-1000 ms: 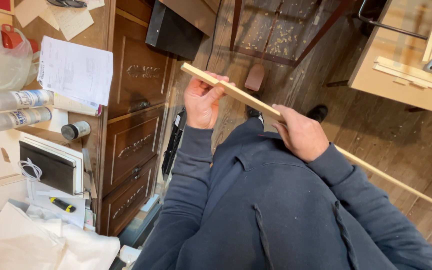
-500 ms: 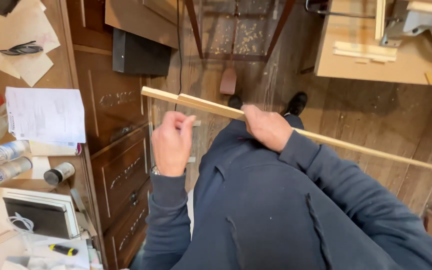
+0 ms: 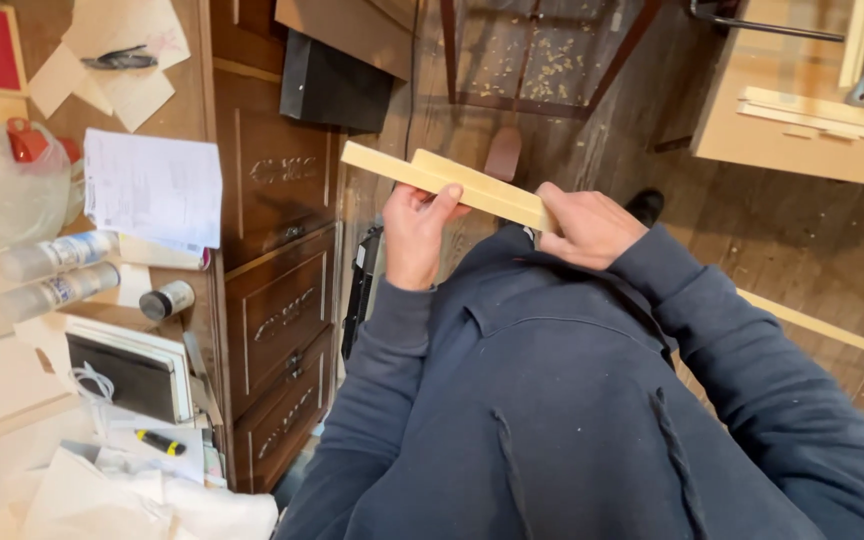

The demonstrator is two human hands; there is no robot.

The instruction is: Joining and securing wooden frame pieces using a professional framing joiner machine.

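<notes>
Both hands [image 3: 417, 235] on wooden strip [image 3: 452, 180], far end hidden behind sleeve [image 3: 712, 330].

Both arms were raised before the chest, elbows bent, forearms covered by dark blue sleeves. The left hand [image 3: 415, 232] was held upright, fingers curled, thumb [image 3: 444, 204] laid across the top in a closed grip. The right hand [image 3: 589, 226] was turned palm down, fingers folded under, wrist slightly bent. The two hands were kept near each other, not touching.

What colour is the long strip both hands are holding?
Pale, unfinished yellowish wood strip, clearest in the head view.
</notes>
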